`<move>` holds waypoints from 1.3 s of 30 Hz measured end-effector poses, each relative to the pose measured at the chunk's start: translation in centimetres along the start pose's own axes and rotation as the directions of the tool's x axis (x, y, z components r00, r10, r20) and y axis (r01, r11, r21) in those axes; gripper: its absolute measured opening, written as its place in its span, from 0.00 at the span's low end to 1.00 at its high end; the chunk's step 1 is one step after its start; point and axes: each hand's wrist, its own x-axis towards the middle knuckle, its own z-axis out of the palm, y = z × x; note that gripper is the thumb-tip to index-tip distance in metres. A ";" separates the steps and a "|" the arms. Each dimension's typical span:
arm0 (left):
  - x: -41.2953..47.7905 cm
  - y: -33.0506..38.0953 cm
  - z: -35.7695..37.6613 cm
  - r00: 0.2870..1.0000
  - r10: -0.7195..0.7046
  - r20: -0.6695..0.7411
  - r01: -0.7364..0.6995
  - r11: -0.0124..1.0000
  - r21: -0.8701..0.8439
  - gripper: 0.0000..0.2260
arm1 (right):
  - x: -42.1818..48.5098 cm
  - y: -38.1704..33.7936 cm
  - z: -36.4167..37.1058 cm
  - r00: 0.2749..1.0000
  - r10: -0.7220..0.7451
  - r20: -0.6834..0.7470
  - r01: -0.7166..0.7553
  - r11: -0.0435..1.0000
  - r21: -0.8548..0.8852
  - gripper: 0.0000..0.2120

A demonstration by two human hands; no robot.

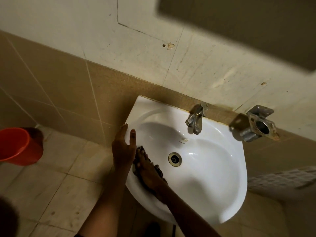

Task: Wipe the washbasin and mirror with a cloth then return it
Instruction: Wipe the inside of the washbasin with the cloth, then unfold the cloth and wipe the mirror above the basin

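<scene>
A white washbasin (213,161) hangs on the tiled wall, with a metal drain (174,159) in its middle and a steel tap (195,119) at the back. My right hand (147,171) presses a dark patterned cloth (158,169) flat against the basin's left inner side. My left hand (124,147) grips the basin's left rim, fingers spread, thumb on the top of the rim. The mirror (248,26) shows as a dark blurred panel at the upper right, above the basin.
An orange bucket (18,146) stands on the tiled floor at the left. A metal bracket (259,124) sticks out of the wall to the right of the tap. A white patterned object (282,178) lies at the right edge.
</scene>
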 end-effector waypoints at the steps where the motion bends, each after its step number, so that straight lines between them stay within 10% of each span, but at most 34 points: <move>1: 0.0 0.0 0.0 1.000 0.000 0.002 0.000 1.000 0.003 0.20 | 0.2 0.5 -0.2 1.000 -0.022 0.012 0.022 0.999 -0.040 0.25; 6: -0.2 0.3 -0.1 1.000 -0.012 -0.007 0.012 1.000 -0.010 0.19 | -5.9 10.8 -5.4 0.981 0.160 -0.110 -0.188 0.920 -0.344 0.29; 11: -0.2 0.2 -0.2 0.999 -0.035 0.005 0.034 0.999 0.024 0.20 | -10.7 14.6 -12.5 0.829 0.371 -0.419 -0.559 0.544 -0.625 0.26; 17: -0.5 1.0 -0.8 0.996 -0.004 0.094 -0.001 0.998 0.060 0.20 | -13.1 8.4 -9.3 0.887 0.340 -0.312 -0.448 0.798 -0.404 0.14; 21: -2.9 3.0 0.1 0.965 0.235 0.117 -0.246 0.966 0.085 0.10 | -15.7 4.9 -11.3 0.777 0.394 -0.490 -0.323 0.919 0.226 0.18; 24: -5.5 7.5 1.8 0.932 0.269 0.243 -0.242 0.961 -0.134 0.06 | -17.4 2.0 -13.7 0.757 0.281 -0.590 -0.091 0.939 0.331 0.17; 26: -6.2 11.4 2.8 0.865 0.123 0.487 -0.040 0.983 -0.178 0.05 | -18.6 -0.1 -14.9 0.761 0.087 -0.643 0.038 0.983 0.179 0.17; 28: -6.0 15.0 3.2 0.646 -0.098 0.757 0.211 0.976 -0.053 0.17 | -19.3 -1.6 -15.9 0.757 -0.043 -0.652 0.090 0.995 0.040 0.20; 31: -5.4 18.2 3.2 0.376 -0.069 0.924 0.219 0.976 -0.016 0.29 | -20.1 -3.7 -16.3 0.782 -0.085 -0.618 0.167 0.983 0.076 0.18; 35: -4.4 20.6 2.5 0.324 0.095 0.941 0.316 0.927 -0.202 0.26 | -20.1 -3.4 -15.9 0.780 -0.165 -0.604 0.168 0.984 -0.051 0.43; 39: -3.9 21.9 1.9 0.246 0.191 0.950 0.198 0.950 -0.242 0.16 | -20.4 -3.7 -15.6 0.733 -0.070 -0.676 0.208 0.970 0.125 0.38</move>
